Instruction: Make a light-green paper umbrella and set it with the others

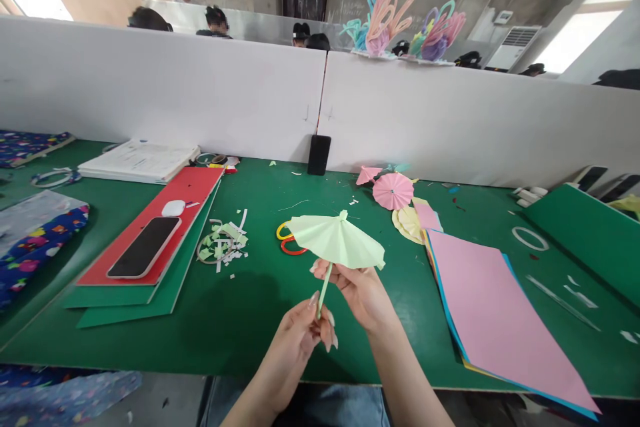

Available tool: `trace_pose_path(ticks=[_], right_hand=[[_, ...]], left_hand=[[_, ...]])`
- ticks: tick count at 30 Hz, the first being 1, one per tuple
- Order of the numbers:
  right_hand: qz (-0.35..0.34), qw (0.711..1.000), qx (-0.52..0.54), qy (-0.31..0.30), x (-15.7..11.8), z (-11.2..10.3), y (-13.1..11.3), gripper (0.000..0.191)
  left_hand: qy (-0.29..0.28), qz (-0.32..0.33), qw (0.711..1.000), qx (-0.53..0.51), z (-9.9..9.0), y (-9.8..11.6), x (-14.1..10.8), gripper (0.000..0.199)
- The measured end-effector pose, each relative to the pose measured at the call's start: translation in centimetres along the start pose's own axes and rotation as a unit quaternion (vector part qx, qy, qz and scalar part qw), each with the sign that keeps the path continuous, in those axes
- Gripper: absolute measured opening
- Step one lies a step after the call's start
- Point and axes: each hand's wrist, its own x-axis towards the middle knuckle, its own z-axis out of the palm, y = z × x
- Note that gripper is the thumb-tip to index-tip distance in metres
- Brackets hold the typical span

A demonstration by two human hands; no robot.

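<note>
A pale green paper umbrella [336,239] with a pleated canopy is held up over the table, its thin rolled handle slanting down to the left. My left hand [306,330] pinches the bottom end of that handle between thumb and fingers. Just under the canopy, my right hand [357,290] has its fingers closed around the upper handle. Behind the canopy lies a pair of scissors [286,238] with yellow and red grips; its blades are hidden.
Pink paper umbrellas [393,191] and a yellow pleated disc [407,223] lie behind to the right. Coloured paper sheets [500,307] overhang the front edge. Left are paper scraps [227,240] and a phone [145,247] on red board. Another phone [319,154] leans against the white partition [200,87].
</note>
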Motion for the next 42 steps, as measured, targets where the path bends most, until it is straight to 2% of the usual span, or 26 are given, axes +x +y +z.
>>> trace_pose_path(ticks=[2, 3, 4, 6, 8, 10, 13, 16, 18, 21, 23, 33, 38, 42], right_hand=[[-0.008, 1.0, -0.01, 0.003, -0.2, 0.2, -0.3, 0.021], [-0.01, 1.0, -0.014, 0.002, -0.3, 0.3, -0.5, 0.02], [-0.012, 1.0, -0.018, 0.001, -0.5, 0.4, -0.6, 0.019], [-0.006, 1.0, -0.026, 0.007, -0.9, 0.5, -0.8, 0.017], [0.007, 0.999, -0.031, 0.019, -1.4, 0.5, -0.8, 0.019], [0.021, 0.999, -0.033, 0.029, -1.8, 0.6, -0.6, 0.023], [0.03, 0.998, -0.042, 0.039, -2.3, 0.6, -0.2, 0.032], [0.037, 0.998, -0.048, 0.034, -2.7, 0.8, -0.1, 0.036], [0.04, 0.998, -0.05, 0.011, -2.9, 0.9, -0.4, 0.034], [0.05, 0.996, -0.055, -0.059, -3.2, 1.0, -0.8, 0.019], [0.057, 0.993, -0.058, -0.089, -3.2, 1.0, -1.0, 0.021], [0.08, 0.987, -0.003, -0.139, -3.5, 0.9, -1.1, 0.019], [0.078, 0.987, 0.01, -0.14, -3.6, 0.7, -0.8, 0.021], [0.084, 0.985, 0.028, -0.147, -3.8, 0.8, -0.8, 0.017]], left_hand=[[0.033, 0.039, 0.992, 0.119, -1.0, 1.3, 0.1, 0.053], [0.063, 0.082, 0.979, 0.173, -1.6, 2.4, 0.2, 0.053], [0.104, 0.145, 0.959, 0.219, -2.1, 3.7, 0.3, 0.05], [0.158, 0.265, 0.901, 0.304, -2.8, 7.1, 0.5, 0.046], [0.14, 0.325, 0.845, 0.401, -2.4, 10.8, 0.6, 0.044], [0.082, 0.336, 0.793, 0.502, -1.0, 14.3, 0.9, 0.045], [-0.075, 0.29, 0.737, 0.607, 1.9, 17.7, 1.9, 0.041], [-0.221, 0.229, 0.682, 0.659, 4.0, 18.7, 3.3, 0.034], [-0.277, 0.212, 0.658, 0.668, 4.5, 18.5, 3.9, 0.033], [-0.303, 0.214, 0.644, 0.67, 4.4, 18.0, 4.3, 0.036], [-0.297, 0.229, 0.633, 0.677, 4.1, 17.8, 4.2, 0.037], [-0.302, 0.228, 0.612, 0.694, 4.3, 17.7, 4.2, 0.039], [-0.313, 0.227, 0.599, 0.701, 4.3, 17.5, 4.4, 0.039], [-0.322, 0.219, 0.61, 0.69, 4.3, 17.5, 4.5, 0.039]])
